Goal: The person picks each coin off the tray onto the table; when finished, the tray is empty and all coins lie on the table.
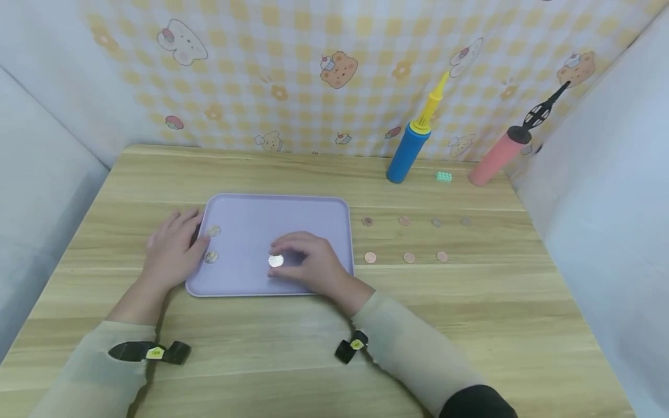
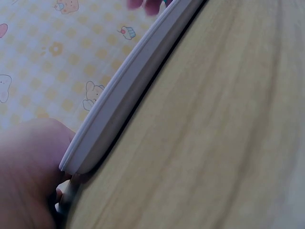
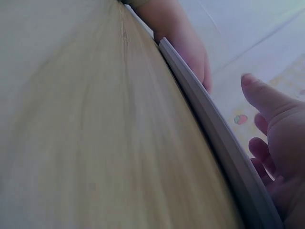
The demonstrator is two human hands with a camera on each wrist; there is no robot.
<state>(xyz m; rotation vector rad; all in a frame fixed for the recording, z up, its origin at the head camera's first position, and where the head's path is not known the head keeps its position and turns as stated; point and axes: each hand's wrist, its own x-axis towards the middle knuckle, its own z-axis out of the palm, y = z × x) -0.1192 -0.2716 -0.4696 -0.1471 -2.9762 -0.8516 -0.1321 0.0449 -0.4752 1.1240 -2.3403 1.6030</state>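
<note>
My right hand [image 1: 310,261], above the lilac tray [image 1: 245,217], pinches a shiny silver coin [image 1: 276,261] between thumb and fingers. In the right wrist view the thumb [image 3: 262,95] stretches out over the tray rim, and no coin shows there. My left hand [image 1: 175,247] rests at the tray's left edge, its thumb reaching the rim and its fingers outside it. Just right of that thumb, inside the tray, lie an upper coin [image 1: 213,230] and a lower coin [image 1: 211,256].
Right of the tray, coins lie in two rows: a back row with a dark coin [image 1: 367,221] and a front row with a copper coin [image 1: 370,257]. Behind them stand a blue and yellow pump [image 1: 409,152], a mint toy brick [image 1: 444,176] and a pink and black pump [image 1: 496,157].
</note>
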